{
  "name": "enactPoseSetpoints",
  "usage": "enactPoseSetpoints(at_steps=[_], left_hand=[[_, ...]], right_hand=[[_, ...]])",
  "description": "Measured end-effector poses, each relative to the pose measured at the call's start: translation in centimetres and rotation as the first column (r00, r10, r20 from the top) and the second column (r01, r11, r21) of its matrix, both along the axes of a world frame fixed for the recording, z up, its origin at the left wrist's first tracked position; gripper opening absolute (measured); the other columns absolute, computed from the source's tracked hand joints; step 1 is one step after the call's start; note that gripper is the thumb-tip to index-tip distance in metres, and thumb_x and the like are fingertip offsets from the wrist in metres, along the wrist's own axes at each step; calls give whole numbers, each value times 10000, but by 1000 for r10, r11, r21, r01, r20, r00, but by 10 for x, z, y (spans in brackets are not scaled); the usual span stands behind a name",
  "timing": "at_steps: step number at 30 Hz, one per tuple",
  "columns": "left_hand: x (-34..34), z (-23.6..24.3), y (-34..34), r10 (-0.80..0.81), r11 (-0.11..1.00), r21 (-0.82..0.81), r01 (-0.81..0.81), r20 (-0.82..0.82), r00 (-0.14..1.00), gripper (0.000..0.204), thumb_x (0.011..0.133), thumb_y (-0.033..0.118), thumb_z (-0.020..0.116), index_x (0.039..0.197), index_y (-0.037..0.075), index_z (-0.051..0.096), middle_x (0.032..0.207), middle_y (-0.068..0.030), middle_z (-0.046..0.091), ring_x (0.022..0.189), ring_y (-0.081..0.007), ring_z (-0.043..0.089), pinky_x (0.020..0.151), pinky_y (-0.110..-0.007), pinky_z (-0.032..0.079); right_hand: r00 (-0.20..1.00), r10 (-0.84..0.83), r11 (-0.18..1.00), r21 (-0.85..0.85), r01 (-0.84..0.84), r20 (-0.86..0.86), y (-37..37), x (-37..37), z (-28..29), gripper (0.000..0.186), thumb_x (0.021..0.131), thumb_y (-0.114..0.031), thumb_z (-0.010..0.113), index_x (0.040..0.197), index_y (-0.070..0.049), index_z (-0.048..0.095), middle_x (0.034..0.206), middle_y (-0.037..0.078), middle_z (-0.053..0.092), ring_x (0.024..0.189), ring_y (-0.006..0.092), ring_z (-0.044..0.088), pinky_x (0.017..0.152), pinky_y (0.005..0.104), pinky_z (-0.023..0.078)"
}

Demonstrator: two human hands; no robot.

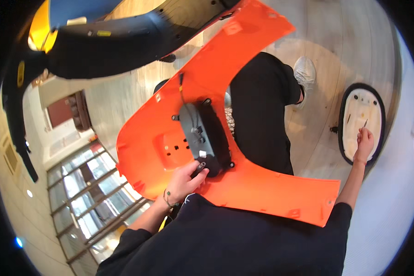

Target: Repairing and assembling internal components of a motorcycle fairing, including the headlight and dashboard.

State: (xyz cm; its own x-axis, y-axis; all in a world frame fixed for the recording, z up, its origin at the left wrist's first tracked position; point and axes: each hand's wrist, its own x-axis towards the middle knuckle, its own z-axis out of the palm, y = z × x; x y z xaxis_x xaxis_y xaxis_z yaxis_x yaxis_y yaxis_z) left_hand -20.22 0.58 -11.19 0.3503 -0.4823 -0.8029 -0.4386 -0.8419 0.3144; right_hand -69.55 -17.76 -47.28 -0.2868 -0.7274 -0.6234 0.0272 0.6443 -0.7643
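An orange curved plastic panel (pixel 262 184) lies across my lap, its inner side facing up. On it sits a black oblong housing (pixel 211 142) with mounting tabs and a thin cable (pixel 181 87). My left hand (pixel 184 181) is at the housing's lower end, thumb and fingers closed around a small round metallic piece (pixel 202 165). Far to the right, my right hand (pixel 365 145) pinches a thin pointed metal piece (pixel 365 123), whose exact kind is too small to tell. It hovers over a cream shell with a black padded rim (pixel 341 124).
Another thin dark piece (pixel 348 118) lies in the cream shell on the wooden floor (pixel 326 69). A large black curved panel (pixel 106 46) with a yellow part (pixel 40 27) stands at the upper left. My shoe (pixel 304 76) is beyond the orange panel. A white surface (pixel 382 216) borders the right.
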Motion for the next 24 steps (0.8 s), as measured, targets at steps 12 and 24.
enactPoseSetpoints(at_steps=[12, 24], left_hand=[[35, -11, 15, -375, 869, -457, 189, -358, 855, 125, 897, 122, 620, 963, 15, 626, 850, -105, 616, 809, -221, 616, 711, -323, 482], [47, -12, 38, -249, 837, -536, -107, -548, 798, 177, 964, 155, 567, 1075, 24, 610, 902, -98, 603, 845, -229, 615, 745, -350, 485]], right_hand=[[771, 634, 645, -591, -484, 62, -10, 205, 373, 234, 869, 2, 454, 1055, 14, 596, 758, 35, 495, 622, 86, 423, 572, 209, 316], [655, 647, 762, -323, -561, 389, 108, 370, 375, 254, 1017, -80, 400, 1244, -3, 484, 1044, 142, 609, 912, 209, 621, 787, 325, 488]])
